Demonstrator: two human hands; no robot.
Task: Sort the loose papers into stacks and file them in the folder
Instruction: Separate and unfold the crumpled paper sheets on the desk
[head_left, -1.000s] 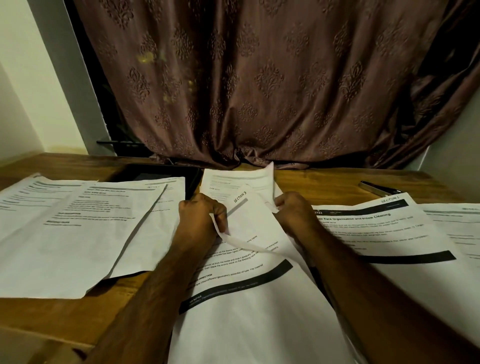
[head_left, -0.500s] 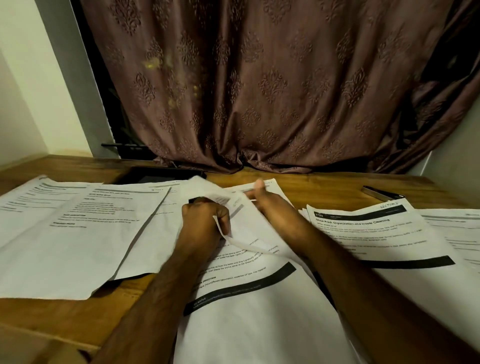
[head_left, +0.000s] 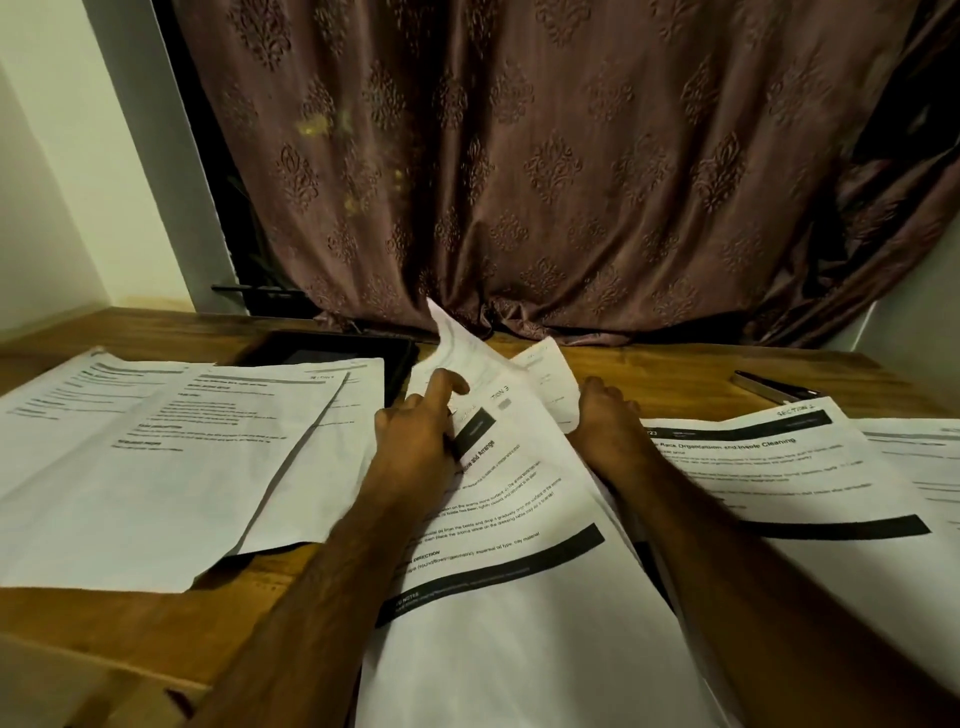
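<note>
Fingers of right hand (head_left: 605, 421) hidden under lifted sheet (head_left: 519, 467).

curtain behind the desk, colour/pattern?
Brownish-mauve fabric curtain with embossed damask-style motifs, seen in the head view.

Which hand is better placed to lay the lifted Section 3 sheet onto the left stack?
Probably the left hand. Its fingers already touch the lifted Section 3 sheet, beside the left stack. The right hand sits behind the sheet's far edge.
</note>
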